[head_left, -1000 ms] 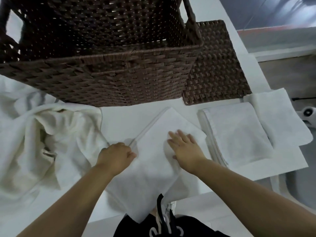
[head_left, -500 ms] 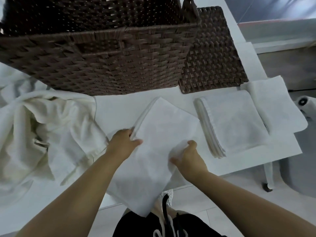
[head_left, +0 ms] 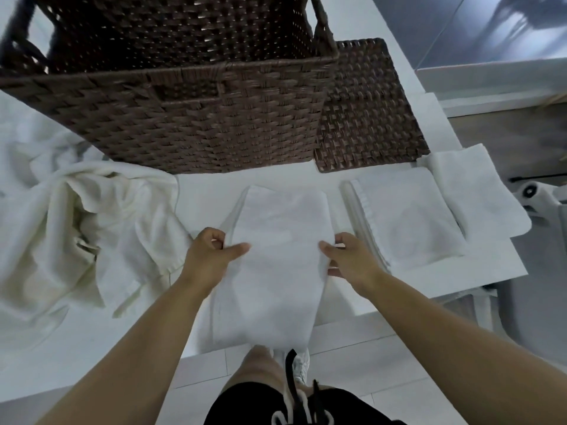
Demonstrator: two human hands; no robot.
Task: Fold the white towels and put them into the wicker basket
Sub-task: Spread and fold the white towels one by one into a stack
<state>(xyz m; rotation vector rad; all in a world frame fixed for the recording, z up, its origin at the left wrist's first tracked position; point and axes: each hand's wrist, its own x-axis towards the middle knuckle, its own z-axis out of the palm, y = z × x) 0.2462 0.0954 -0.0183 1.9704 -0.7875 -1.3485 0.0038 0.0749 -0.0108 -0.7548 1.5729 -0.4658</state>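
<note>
A long, partly folded white towel [head_left: 276, 259] lies in front of me on the white table [head_left: 454, 280], its near end hanging over the table's front edge. My left hand [head_left: 211, 253] pinches the towel's left edge, thumb on top. My right hand [head_left: 346, 256] grips its right edge the same way. The big dark wicker basket [head_left: 190, 118] stands just behind the towel. A stack of folded white towels [head_left: 408, 222] lies to the right. A heap of unfolded white towels [head_left: 76, 228] lies on the left.
A flat wicker lid [head_left: 368, 111] lies right of the basket. One more folded towel [head_left: 472, 191] sits at the table's right edge. Past that edge are the floor and a white wheeled base [head_left: 534, 194]. My legs show below the table's front edge.
The towel has turned from a diagonal lie to straight, lengthwise toward me. My right hand left the towel's top and took its right edge; my left hand shifted along the left edge.
</note>
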